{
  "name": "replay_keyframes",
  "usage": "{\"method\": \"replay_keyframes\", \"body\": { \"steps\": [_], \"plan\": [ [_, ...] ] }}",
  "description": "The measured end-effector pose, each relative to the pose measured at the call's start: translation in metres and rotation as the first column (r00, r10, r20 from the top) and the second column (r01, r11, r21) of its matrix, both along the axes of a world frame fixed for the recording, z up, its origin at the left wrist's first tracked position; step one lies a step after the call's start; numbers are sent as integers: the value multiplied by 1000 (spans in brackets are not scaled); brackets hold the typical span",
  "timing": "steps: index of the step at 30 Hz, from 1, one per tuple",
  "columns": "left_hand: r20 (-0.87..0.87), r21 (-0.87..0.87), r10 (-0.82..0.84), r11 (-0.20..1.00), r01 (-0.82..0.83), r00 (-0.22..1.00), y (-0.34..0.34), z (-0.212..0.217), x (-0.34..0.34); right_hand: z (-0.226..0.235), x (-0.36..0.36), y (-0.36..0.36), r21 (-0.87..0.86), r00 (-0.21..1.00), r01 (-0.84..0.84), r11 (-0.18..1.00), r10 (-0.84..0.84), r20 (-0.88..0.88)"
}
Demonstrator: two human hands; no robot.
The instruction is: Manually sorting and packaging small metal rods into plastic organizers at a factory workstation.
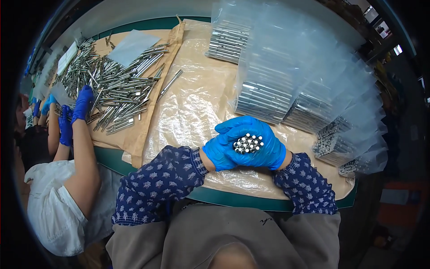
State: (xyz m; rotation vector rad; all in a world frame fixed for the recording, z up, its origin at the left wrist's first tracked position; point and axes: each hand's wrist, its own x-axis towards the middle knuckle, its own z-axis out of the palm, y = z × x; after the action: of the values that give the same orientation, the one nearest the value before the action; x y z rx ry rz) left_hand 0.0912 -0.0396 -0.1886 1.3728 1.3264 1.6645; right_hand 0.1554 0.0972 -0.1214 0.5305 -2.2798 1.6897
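A bundle of thin metal rods [248, 144] is clasped between my two blue-gloved hands, its shiny round ends pointing up at me. My left hand [219, 151] closes round the bundle from the left. From the other side my right hand [272, 148] wraps it, and the fingers of both hands overlap. Most of the rods' length is hidden inside the gloves. The hands are above the brown plastic-covered sheet [188, 107] near the front edge of the table.
A large heap of loose metal rods [121, 85] lies at the left on brown paper. Clear bags of stacked rods [264, 101] line the back and right. Two rods [171, 84] lie apart beside the heap. A co-worker's purple-gloved hand [83, 103] is at the heap's left side.
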Motion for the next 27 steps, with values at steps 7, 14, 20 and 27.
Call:
{"method": "replay_keyframes", "body": {
  "steps": [7,14,20,27],
  "plan": [
    [-154,19,22,1000,-19,988,-3,-2,-12,-6,-4,1,-48,999,-24,999,25,21],
    [11,-81,22,996,-21,1000,0,18,-14,1,-9,13,45,979,-178,983,173,109],
    [-151,-64,-19,998,9,988,-2,33,-22,4,-1,14,18,970,-143,990,136,201],
    [104,-239,50,971,-24,993,-6,36,-22,3,8,13,40,986,0,999,-7,169]
  ]
}}
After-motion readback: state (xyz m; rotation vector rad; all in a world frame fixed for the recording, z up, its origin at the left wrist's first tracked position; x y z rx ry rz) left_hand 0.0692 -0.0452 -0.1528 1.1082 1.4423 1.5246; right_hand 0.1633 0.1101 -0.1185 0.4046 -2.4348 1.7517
